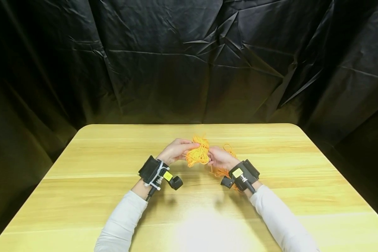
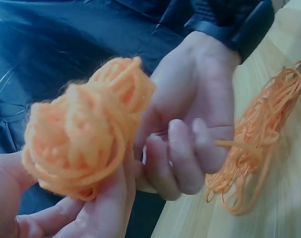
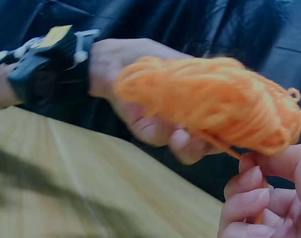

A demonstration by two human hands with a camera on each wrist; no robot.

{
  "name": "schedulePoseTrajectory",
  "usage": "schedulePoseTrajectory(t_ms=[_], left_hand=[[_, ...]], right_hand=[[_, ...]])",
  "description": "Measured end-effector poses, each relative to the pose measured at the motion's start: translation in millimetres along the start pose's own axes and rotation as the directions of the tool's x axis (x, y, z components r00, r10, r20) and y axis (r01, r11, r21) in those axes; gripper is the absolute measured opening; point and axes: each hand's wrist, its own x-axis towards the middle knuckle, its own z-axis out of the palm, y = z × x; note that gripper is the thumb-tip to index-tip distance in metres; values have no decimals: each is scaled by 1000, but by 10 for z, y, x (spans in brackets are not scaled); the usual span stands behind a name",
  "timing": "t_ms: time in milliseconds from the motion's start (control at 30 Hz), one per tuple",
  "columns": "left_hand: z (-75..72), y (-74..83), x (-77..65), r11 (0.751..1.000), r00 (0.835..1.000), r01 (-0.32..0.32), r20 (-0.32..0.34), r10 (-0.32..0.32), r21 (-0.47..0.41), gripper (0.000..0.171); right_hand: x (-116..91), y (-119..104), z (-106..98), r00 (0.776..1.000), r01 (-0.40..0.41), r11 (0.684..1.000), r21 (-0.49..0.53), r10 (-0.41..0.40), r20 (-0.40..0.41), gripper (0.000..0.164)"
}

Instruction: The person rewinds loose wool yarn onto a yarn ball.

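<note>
Right now the wooden table (image 1: pixel 82 196) carries little beyond a loose heap of orange yarn (image 1: pixel 222 170), which lies near the middle, just under my right wrist. Above the table's centre, held clear of the wood, sits the wound ball of yarn (image 1: pixel 197 152); my left hand (image 1: pixel 175 151) cups it with fingers curled round its near side. My right hand (image 1: pixel 221 158) is clenched on the thin strand (image 2: pixel 234 145) that runs from the heap toward the ball, pinched between thumb and bent fingers, though blur in the right wrist view makes the exact pinch hard to read. I judge I am mid-wind: the next move calls for carrying the strand over the ball while keeping it taut.
</note>
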Motion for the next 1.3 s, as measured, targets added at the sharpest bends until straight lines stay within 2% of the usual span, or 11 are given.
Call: schedulePoseTrajectory(t_ms=[133, 233, 367, 433, 567, 733, 833, 967, 1167, 1233, 1300], left_hand=[[-2, 4, -11, 1000, 999, -2, 44, 2, 18, 33], [-2, 2, -15, 999, 998, -1, 60, -1, 41, 31], [3, -5, -23, 997, 998, -4, 56, 0, 79, 28], [7, -5, -29, 996, 999, -6, 46, 2, 94, 27], [10, -13, -22, 994, 1000, -13, 18, 11, 112, 25], [16, -20, -13, 993, 999, -14, -33, 18, 121, 25], [19, -25, 6, 995, 997, -14, -75, 22, 99, 22], [31, -20, 46, 999, 991, -30, -131, 36, 45, 19], [58, 20, 93, 999, 972, -48, -230, 46, -3, 22], [66, 42, 95, 999, 964, -50, -262, 47, -2, 24], [69, 60, 100, 998, 957, -56, -286, 53, -1, 26]], right_hand=[[16, -98, -36, 1000, 8, 1000, 27, -8, -20, 36], [15, -178, -44, 995, 9, 1000, 15, -7, -98, 34], [-17, -291, -28, 977, 20, 993, -119, -44, -207, 25], [-37, -348, -16, 970, 25, 981, -194, -71, -234, 20], [-76, -449, 8, 965, 41, 964, -263, -107, -240, 18], [-147, -531, 53, 964, 103, 974, -200, -147, -222, 26], [-199, -556, 111, 953, 148, 969, -198, -193, -233, 32], [-278, -546, 220, 917, 219, 920, -324, -308, -254, 37], [-422, -423, 426, 829, 272, 775, -570, -490, -271, 31], [-476, -372, 504, 809, 286, 745, -602, -524, -264, 29], [-544, -340, 611, 804, 309, 724, -616, -545, -237, 27]])
